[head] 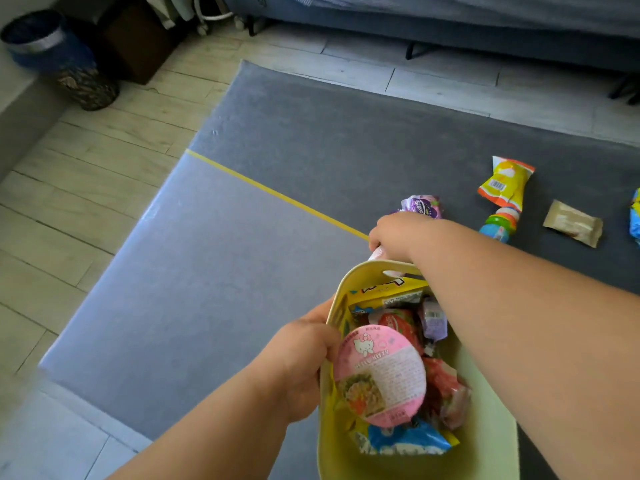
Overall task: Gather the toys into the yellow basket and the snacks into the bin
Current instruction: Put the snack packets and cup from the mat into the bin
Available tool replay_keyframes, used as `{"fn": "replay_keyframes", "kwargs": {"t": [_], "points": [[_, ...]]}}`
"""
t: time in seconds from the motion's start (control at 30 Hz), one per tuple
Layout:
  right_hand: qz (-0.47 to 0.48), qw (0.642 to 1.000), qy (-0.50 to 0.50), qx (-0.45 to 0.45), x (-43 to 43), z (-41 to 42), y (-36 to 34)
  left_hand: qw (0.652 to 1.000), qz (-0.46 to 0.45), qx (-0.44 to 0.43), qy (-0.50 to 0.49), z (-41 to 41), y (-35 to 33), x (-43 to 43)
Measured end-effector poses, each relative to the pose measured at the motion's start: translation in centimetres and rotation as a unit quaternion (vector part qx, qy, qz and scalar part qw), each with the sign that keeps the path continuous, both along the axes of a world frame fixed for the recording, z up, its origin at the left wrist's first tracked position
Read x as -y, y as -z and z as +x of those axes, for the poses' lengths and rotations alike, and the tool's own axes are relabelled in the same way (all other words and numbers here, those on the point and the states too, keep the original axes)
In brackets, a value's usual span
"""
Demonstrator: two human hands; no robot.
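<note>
A yellow container (485, 403) sits at the bottom of the head view. It holds snacks: a pink round noodle cup (381, 375), a yellow packet (384, 294), and red, purple and blue packets. My left hand (304, 362) grips its left rim. My right hand (398, 237) reaches over the far end and is closed on a pale pink item (376, 252), mostly hidden by the fingers. On the mat beyond lie a purple packet (420, 205), a yellow-orange packet (507, 183), a colourful toy (498, 226), a brown packet (573, 223) and a blue packet (635, 220).
A grey mat (294, 140) with a yellow tape line (277, 194) covers the pale wood floor (69, 188). A dark blue round bin (38, 39) stands at the top left beside a dark box (138, 43). A grey sofa (450, 15) runs along the top.
</note>
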State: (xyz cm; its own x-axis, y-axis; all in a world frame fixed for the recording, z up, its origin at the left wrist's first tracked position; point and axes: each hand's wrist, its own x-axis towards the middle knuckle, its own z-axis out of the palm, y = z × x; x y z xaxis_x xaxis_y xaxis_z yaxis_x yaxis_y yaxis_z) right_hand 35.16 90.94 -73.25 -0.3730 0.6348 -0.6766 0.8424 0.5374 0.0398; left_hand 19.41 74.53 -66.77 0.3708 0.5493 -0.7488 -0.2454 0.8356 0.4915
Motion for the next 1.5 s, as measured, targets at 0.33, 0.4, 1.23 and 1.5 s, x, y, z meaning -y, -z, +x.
{"fn": "replay_keyframes", "kwargs": {"t": [0.33, 0.4, 1.23, 1.5], "points": [[0.236, 0.855, 0.346, -0.304, 3.5, 4.6, -6.9, 0.998, -0.022, -0.047, -0.028, 2.8, -1.0, -1.0], [0.316, 0.790, 0.358, -0.385, 6.1, 5.7, -8.6, 0.998, -0.019, -0.058, -0.030, 3.9, -1.4, -1.4], [0.297, 0.796, 0.353, -0.391, 10.1, 8.4, -8.0, 0.991, -0.058, -0.109, -0.043, 4.1, -0.7, -3.3], [0.187, 0.854, 0.384, -0.296, 0.6, 6.2, -5.5, 0.993, -0.023, -0.112, -0.038, 1.2, -0.4, -5.9]]}}
